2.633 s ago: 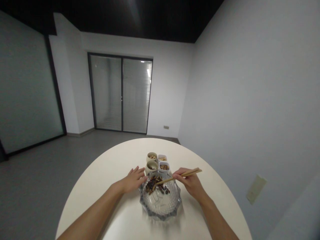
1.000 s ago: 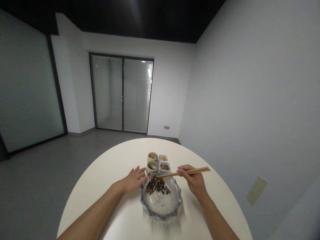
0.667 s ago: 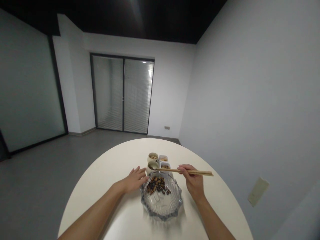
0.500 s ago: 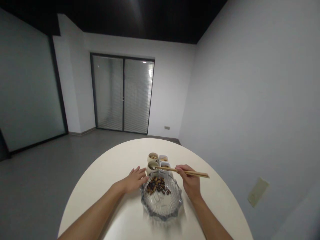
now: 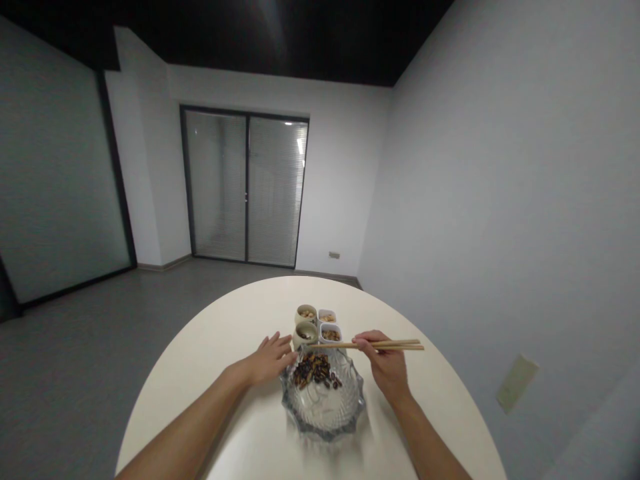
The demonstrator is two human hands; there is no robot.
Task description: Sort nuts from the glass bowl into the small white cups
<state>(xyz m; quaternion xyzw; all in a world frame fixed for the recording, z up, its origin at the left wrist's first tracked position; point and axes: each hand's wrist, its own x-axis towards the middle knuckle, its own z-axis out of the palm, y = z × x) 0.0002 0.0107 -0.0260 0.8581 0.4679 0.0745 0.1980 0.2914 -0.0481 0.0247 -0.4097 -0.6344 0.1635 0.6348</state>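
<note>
A scalloped glass bowl (image 5: 325,427) sits on the table, with a heap of dark and yellowish-brown small pieces (image 5: 314,371) toward its far side. My left hand (image 5: 273,360) lies beside the bowl's left rim, fingers spread, the fingertips at or very near the glass. A pair of wooden chopsticks (image 5: 395,345) is gripped in my right hand (image 5: 384,367), to the right of the bowl. Their tips point left, over the bowl's far rim and in front of a round beige cup (image 5: 305,335). Whether the tips pinch anything is too small to tell.
Behind the beige cup stands another round cup (image 5: 306,313) with pale pieces in it. Two white square dishes (image 5: 331,333) with small brownish bits are to their right. The round white table (image 5: 210,340) has a wall (image 5: 475,253) on its right.
The chopstick tips have left the near beige cup and come down toward me, over the bowl's far rim. My right hand has shifted slightly right. My left hand has stayed put.
</note>
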